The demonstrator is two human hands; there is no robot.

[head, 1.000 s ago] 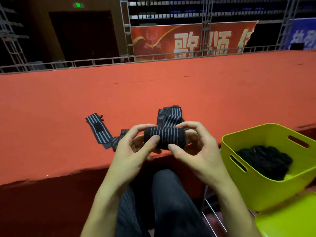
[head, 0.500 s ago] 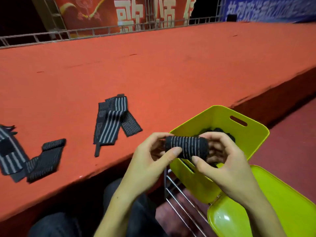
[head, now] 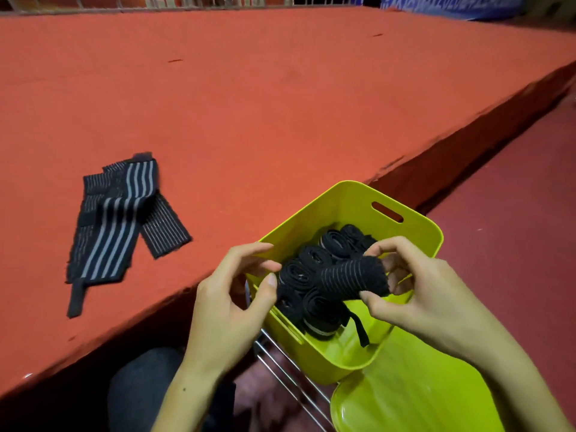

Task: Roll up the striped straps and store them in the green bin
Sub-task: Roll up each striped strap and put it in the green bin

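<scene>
A black strap roll with thin grey stripes (head: 349, 279) hangs over the green bin (head: 343, 194), tilted with its left end lower. My right hand (head: 420, 291) pinches its right end between thumb and fingers. At the bin's left rim, my left hand (head: 224, 307) has loosely curled fingers, just clear of the roll and holding nothing. Several black rolled straps (head: 311, 313) lie in the bin, one with a loose tail. A pile of unrolled striped straps (head: 118, 219) lies flat on the red platform (head: 280, 104) to the left.
The bin stands on a green plastic seat (head: 405, 394) with a metal wire frame (head: 280, 363), beside the platform's front edge. My dark-trousered leg (head: 140, 394) is below the platform edge. A dark red floor (head: 514, 229) lies to the right.
Both hands carried the roll right from the platform to over the bin. My left hand has let go of it; the right hand alone holds it, lower in the bin.
</scene>
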